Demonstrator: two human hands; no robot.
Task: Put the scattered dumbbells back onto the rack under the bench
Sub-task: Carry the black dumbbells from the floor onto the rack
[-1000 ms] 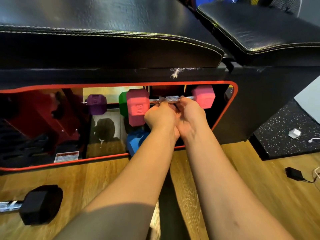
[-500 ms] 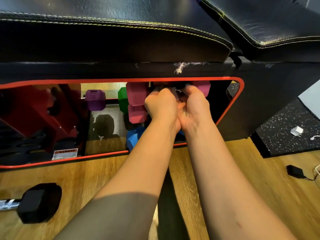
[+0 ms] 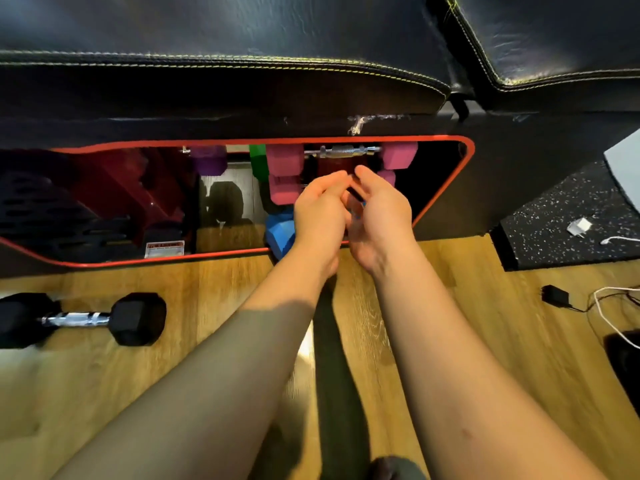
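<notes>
A pink dumbbell (image 3: 343, 152) with a chrome handle rests high on the rack inside the red-rimmed opening (image 3: 446, 188) under the black bench. A second pink dumbbell (image 3: 282, 192) sits just below it, above a blue one (image 3: 278, 232). Purple (image 3: 207, 161) and green (image 3: 258, 161) dumbbells stand further left. My left hand (image 3: 320, 209) and my right hand (image 3: 377, 209) hover side by side just below the top pink dumbbell, fingers loosely apart, holding nothing. A black hex dumbbell (image 3: 79, 318) lies on the wooden floor at the left.
The bench's padded seat (image 3: 221, 81) overhangs the opening. A white charger plug (image 3: 579, 226) lies on a speckled black mat (image 3: 561, 216) at right. A black adapter (image 3: 554, 295) and white cable (image 3: 602, 313) lie on the floor at right.
My hands lifted the pink dumbbell into the rack's upper slot, let go of it and drew back toward me. The view has tilted down, showing more of the black dumbbell.
</notes>
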